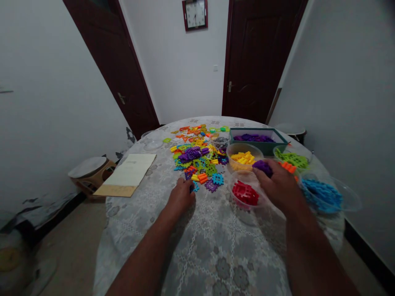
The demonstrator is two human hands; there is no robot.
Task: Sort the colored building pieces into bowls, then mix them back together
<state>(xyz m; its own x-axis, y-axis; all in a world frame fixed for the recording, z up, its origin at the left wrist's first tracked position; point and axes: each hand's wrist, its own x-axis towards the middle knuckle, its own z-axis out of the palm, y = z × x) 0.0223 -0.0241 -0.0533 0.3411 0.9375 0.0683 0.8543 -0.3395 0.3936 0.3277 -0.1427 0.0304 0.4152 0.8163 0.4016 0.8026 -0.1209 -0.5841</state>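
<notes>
My right hand [282, 187] grips purple plastic building pieces [263, 167] above the bowls. Below it is a clear bowl of red pieces [245, 193]; beyond is a bowl of yellow pieces [243, 158]. My left hand [182, 195] is closed at the near edge of a mixed heap of building pieces [202, 162]. What its fingers hold, if anything, is hidden; a bit of dark blue shows beside them. Close to it lie a yellow-and-orange piece [200, 177], a purple square piece [211, 186] and a blue square piece [217, 179].
A green-edged box [257, 144] holding purple pieces stands at the back right. Bowls of green pieces [291, 158] and blue pieces [322, 195] stand on the right. An open notebook [126, 174] lies left on the patterned tablecloth [212, 246]. A stool [89, 168] stands beyond the table's left edge.
</notes>
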